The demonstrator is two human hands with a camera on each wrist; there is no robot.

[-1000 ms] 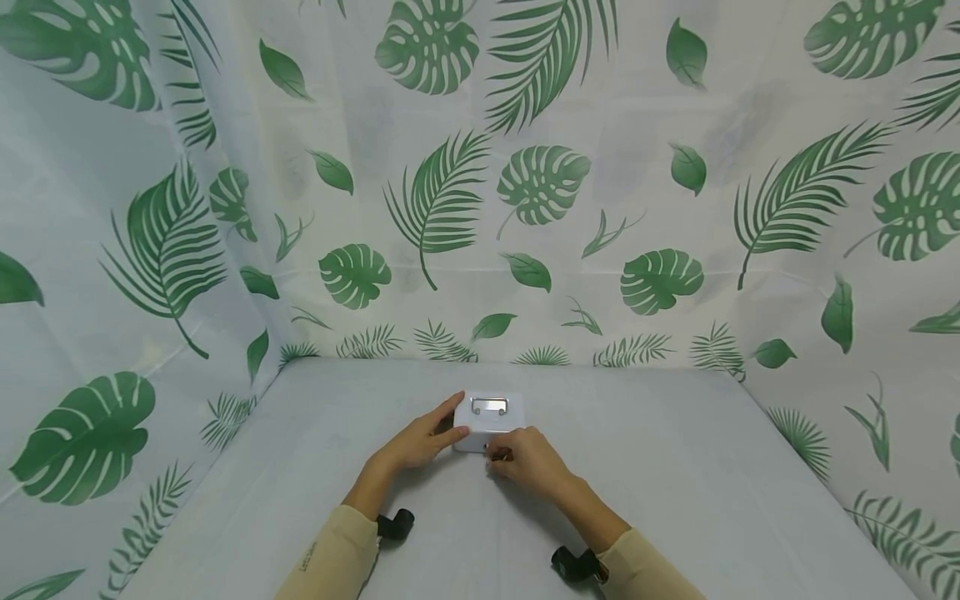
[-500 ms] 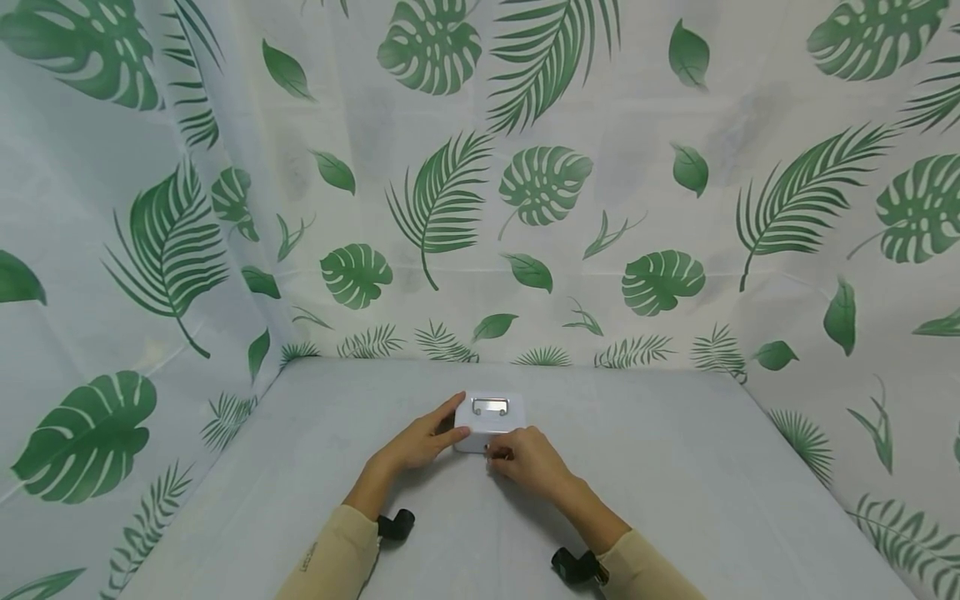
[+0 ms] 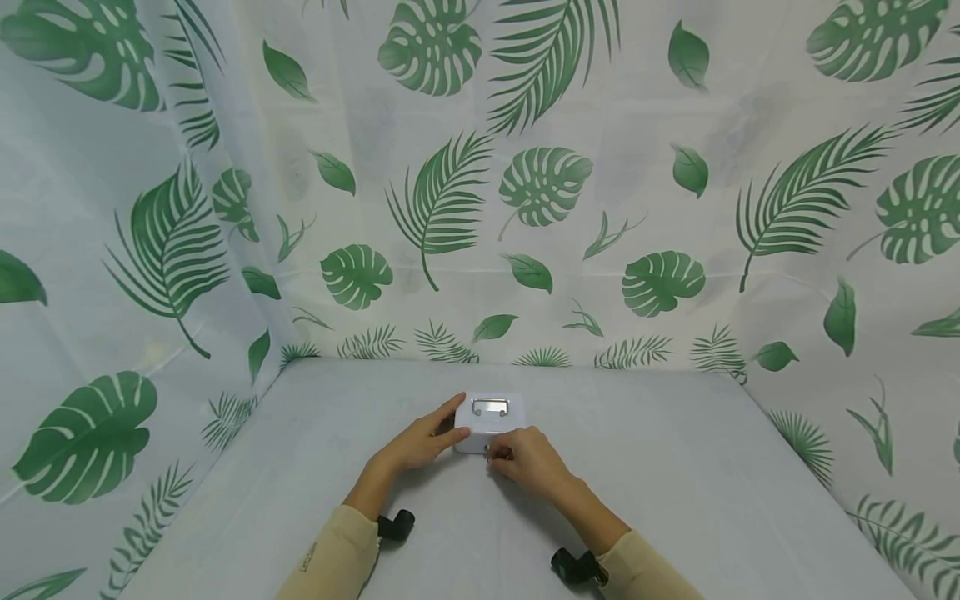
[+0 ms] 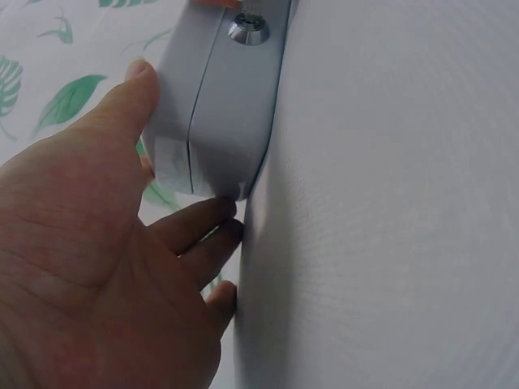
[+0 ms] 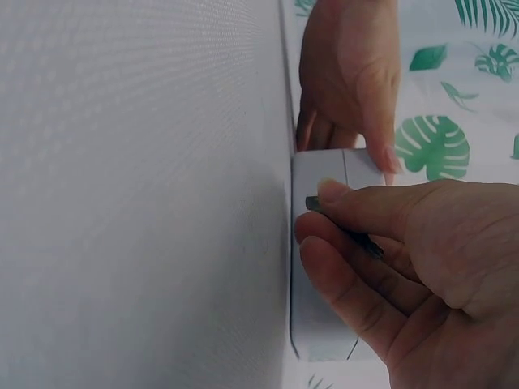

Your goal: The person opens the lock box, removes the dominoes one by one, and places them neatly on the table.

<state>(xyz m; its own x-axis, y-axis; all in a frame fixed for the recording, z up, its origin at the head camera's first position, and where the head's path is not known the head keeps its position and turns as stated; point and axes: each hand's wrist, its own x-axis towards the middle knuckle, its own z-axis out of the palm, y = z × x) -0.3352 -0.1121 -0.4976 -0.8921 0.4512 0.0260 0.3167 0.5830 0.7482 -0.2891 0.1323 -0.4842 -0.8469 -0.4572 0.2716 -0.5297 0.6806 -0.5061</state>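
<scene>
A small white cash box (image 3: 468,442) with a metal handle (image 3: 491,407) on its lid sits at the middle of the table. My left hand (image 3: 420,437) rests against its left end, thumb near the lid's front edge and fingers extended along the side. On the box's front is a round metal lock (image 4: 248,31), with a key's shaft entering it in the left wrist view. My right hand (image 3: 531,462) pinches a small key (image 5: 313,203) between thumb and forefinger at the front. A dark piece (image 5: 369,243) shows beneath the thumb; its kind is unclear.
A white cloth (image 3: 675,467) covers the table. Leaf-patterned curtains (image 3: 540,250) stand behind and along both sides. Black wrist cameras (image 3: 396,525) sit on both forearms, near the beige sleeves.
</scene>
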